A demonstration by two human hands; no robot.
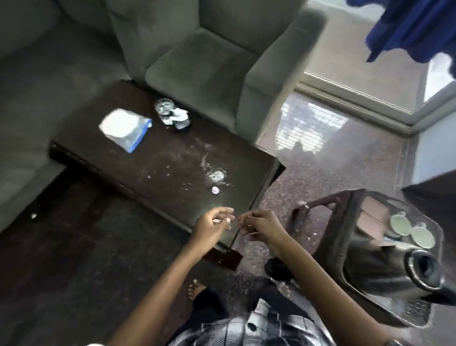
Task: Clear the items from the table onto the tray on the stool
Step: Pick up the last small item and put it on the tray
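- The left hand [214,223] and the right hand [261,222] meet over the near corner of the dark brown low wooden table [149,153]. Both pinch a thin pale strand [251,234] (too blurred to name), probably to carry it away.
- Right of the table, the dark tray [347,246] on the brown wooden stool [322,200] already holds pale green round lids [399,224] and a dark metal jug [390,266].
- Not yet cleared from the table: a small pink disc [215,189], a clear plastic bag with white contents [124,129], then a clear glass [163,111] touching a small dark bottle [181,119] at the far edge.

Grey armchair [200,67] – blue cloth [424,29] hanging upper right
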